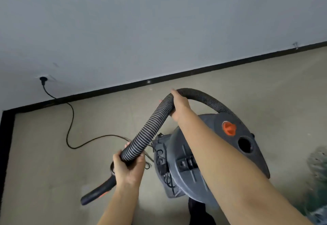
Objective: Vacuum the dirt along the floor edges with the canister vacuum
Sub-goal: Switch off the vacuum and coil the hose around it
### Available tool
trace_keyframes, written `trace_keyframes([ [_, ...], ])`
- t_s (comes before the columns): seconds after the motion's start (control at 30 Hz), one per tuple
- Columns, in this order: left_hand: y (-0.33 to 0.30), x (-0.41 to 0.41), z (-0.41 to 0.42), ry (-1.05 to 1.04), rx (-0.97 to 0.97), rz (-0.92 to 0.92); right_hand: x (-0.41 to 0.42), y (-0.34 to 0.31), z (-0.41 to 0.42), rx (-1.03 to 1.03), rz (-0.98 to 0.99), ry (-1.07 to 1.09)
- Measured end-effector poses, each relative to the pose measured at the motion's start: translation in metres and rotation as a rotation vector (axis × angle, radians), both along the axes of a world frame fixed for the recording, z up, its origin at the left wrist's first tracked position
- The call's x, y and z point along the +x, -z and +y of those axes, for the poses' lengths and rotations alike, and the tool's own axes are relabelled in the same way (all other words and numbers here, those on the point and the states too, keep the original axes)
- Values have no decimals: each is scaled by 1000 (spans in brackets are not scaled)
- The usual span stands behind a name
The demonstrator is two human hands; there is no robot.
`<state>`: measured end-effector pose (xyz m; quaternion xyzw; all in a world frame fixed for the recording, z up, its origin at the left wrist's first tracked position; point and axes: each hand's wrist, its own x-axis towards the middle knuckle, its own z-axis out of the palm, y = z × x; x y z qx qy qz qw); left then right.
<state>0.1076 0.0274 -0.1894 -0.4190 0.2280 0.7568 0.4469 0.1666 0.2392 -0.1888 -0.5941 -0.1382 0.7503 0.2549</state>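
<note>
While I look down from the head view, this is what I see:

Where the hose is: the hose (150,132) sits in the middle of the frame. It runs from lower left, up to a bend near the middle, then arches over to the right and down to the canister vacuum (200,154).

Left hand grip: my left hand (130,167) is curled around the low end of the hose, fingers wrapped tight on it.

Right hand grip: my right hand (178,106) is wrapped over the hose at the top of the bend.

How the hose will handle: I think it is light and bendy. The ribs should give my fingers something to hold, so it should not slip. It bends where I hold it, so I think two hands far apart is a good way to steer it.

How the vacuum will handle: it looks big and heavy. I would pull it gently by the hose, or it may tip.

Nozzle handle: the black and orange handle (99,191) pokes out below my left hand and points to the lower left of the frame, down at the floor (44,154).

Long line of the hose: lower left to upper right, then it curves.

Edge to clean: the black baseboard (194,70) runs across the frame, up and to the right. The nozzle is not at it yet.

Cord: the power cord (70,118) goes from the wall plug (43,79) at upper left across the floor. I should not trip it.
</note>
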Motion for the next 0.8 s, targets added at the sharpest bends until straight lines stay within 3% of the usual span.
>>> trace_keyframes([
  [0.13, 16, -21, -23, 155, -123, -77, -33, -10, -25, -53, 74, -89],
  [0.23, 16, -26, -52, 478, -205, -146, -36, -17, -49, -102, 74, -270],
  [0.3, 7, -27, -66, 828, -304, -146, -33, -21, -64, -140, 42, -361],
  [0.37, 5, -38, -68, 1299, -516, 118, -23, -25, -76, -149, 1, -460],
  [0.4, 4, -46, -59, 1425, -636, 297, -15, -27, -81, -148, -23, -517],
  [0.43, 5, -57, -45, 1437, -684, 484, -6, -29, -87, -133, -52, -591],
  [0.5, -1, -70, -2, 1428, -492, 728, 11, -28, -103, -67, -118, -778],
  [0.6, -3, -60, 73, 1758, -194, 888, 33, -25, -133, -24, -150, -926],
  [0.67, 10, -45, 99, 1892, -153, 975, 41, -27, -148, -44, -139, -897],
  [0.8, 36, -27, 105, 1718, -262, 984, 50, -31, -174, 90, -96, -739],
])
